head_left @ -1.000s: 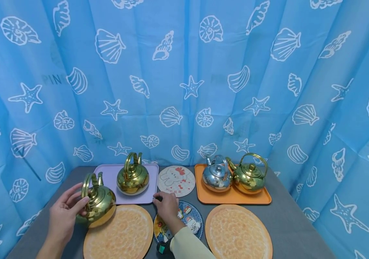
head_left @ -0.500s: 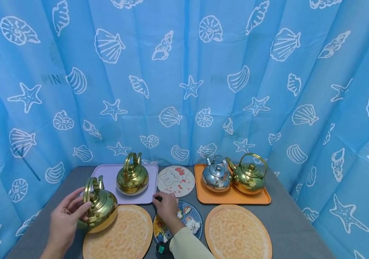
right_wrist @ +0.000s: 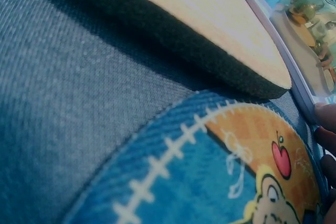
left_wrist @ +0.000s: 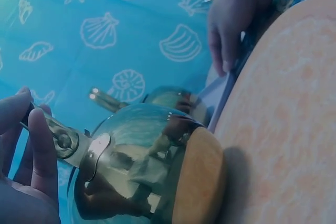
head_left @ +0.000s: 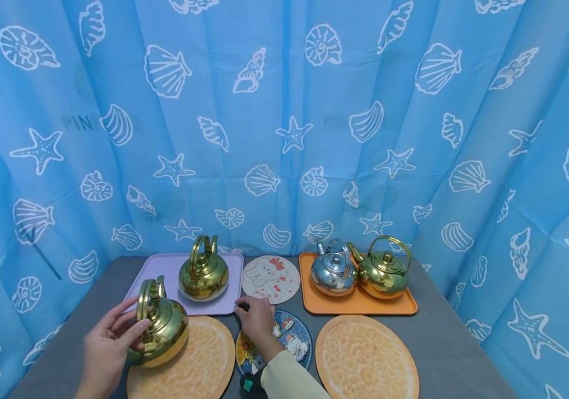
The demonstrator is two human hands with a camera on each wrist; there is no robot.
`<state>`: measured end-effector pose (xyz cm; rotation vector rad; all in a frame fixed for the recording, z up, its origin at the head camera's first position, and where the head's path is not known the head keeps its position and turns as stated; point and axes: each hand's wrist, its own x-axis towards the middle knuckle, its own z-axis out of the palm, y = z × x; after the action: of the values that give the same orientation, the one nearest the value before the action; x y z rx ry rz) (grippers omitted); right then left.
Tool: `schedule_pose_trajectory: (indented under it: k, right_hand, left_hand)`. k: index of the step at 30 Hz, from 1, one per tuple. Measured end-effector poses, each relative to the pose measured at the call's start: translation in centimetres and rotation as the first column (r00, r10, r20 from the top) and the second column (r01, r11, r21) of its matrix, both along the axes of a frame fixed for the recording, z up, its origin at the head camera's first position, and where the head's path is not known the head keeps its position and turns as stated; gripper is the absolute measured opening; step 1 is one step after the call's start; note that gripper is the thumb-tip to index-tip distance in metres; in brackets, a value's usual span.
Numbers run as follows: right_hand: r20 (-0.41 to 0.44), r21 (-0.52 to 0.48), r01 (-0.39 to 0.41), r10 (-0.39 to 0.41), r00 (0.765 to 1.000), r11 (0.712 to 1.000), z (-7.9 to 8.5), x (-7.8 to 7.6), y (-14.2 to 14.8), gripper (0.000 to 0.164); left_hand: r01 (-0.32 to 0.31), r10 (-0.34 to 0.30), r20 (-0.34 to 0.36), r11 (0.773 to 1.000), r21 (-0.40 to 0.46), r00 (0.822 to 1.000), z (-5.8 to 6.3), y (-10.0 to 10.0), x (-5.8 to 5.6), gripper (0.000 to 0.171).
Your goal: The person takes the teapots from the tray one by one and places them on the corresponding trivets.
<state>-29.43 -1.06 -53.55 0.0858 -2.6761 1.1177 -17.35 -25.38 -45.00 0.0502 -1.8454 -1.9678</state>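
Observation:
My left hand [head_left: 110, 346] grips the handle of a gold kettle [head_left: 167, 332], fingers and thumb round it. In the left wrist view this kettle [left_wrist: 142, 150] hangs close over the left round mat [head_left: 199, 366], casting a shadow on it. My right hand [head_left: 258, 321] pinches the front right corner of the lilac tray [head_left: 164, 263]; in the left wrist view its fingertips [left_wrist: 227, 65] are at the tray's edge. A second gold kettle [head_left: 204, 280] stands upright on that tray. Only parts of the right fingers [right_wrist: 328, 119] show in the right wrist view.
An orange tray [head_left: 319, 307] at the back right bears a silver kettle [head_left: 333, 274] and a gold kettle [head_left: 384, 277]. Between the trays lies a rabbit-print mat [head_left: 272, 280]. A blue cartoon mat [head_left: 301, 332] lies under my right forearm, with another tan mat [head_left: 366, 357] beyond.
My left hand has carried the gold kettle slightly to the right and toward the front, over the left mat. The right hand stays at the tray corner.

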Motion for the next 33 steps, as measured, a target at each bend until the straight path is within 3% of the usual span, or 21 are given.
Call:
schedule_pose_trajectory:
  k: [7, 17, 19, 23, 24, 26, 30, 33]
  right_hand:
    - [0.013, -0.009, -0.003, 0.004, 1.000, 1.000, 0.1, 0.1, 0.0, 0.009]
    - [-0.036, -0.009, -0.003, 0.003, 0.999, 1.000, 0.1, 0.2, 0.0, 0.009]
    - [-0.057, -0.003, 0.006, -0.006, 0.998, 1.000, 0.0, 0.2, 0.0, 0.007]
    - [-0.069, 0.002, 0.013, -0.013, 0.998, 1.000, -0.1, 0.2, -0.1, 0.006]
    - [-0.065, 0.001, 0.012, -0.012, 0.998, 1.000, -0.1, 0.2, -0.1, 0.006]
    - [-0.057, -0.002, 0.009, -0.009, 0.998, 1.000, 0.0, 0.2, -0.1, 0.006]
    - [-0.054, -0.004, 0.004, -0.005, 0.999, 1.000, 0.1, 0.1, 0.0, 0.006]
    - [-0.049, -0.008, 0.003, -0.003, 0.999, 1.000, 0.1, 0.2, 0.0, 0.006]
  left_hand:
    - [-0.022, 0.022, -0.003, 1.000, -0.014, 1.000, -0.2, 1.2, 0.4, 0.052]
    - [0.017, -0.016, 0.037, 1.000, -0.024, 0.999, -0.3, 2.5, 1.3, 0.053]
    - [0.025, -0.023, 0.046, 0.999, -0.036, 0.999, -1.0, 2.3, 1.1, 0.054]
    - [0.049, -0.046, 0.032, 0.996, -0.078, 0.998, -4.9, 0.8, -0.1, 0.060]
    - [0.046, -0.043, 0.036, 0.995, -0.091, 0.998, -5.2, 0.7, -0.2, 0.060]
    - [0.029, -0.024, 0.048, 0.994, -0.102, 0.999, -4.7, 1.2, 0.2, 0.060]
    - [-0.029, 0.041, 0.102, 0.993, -0.116, 0.994, -0.9, 3.5, 2.1, 0.054]
    - [-0.040, 0.050, 0.084, 0.992, -0.121, 0.995, -0.4, 4.0, 2.6, 0.052]
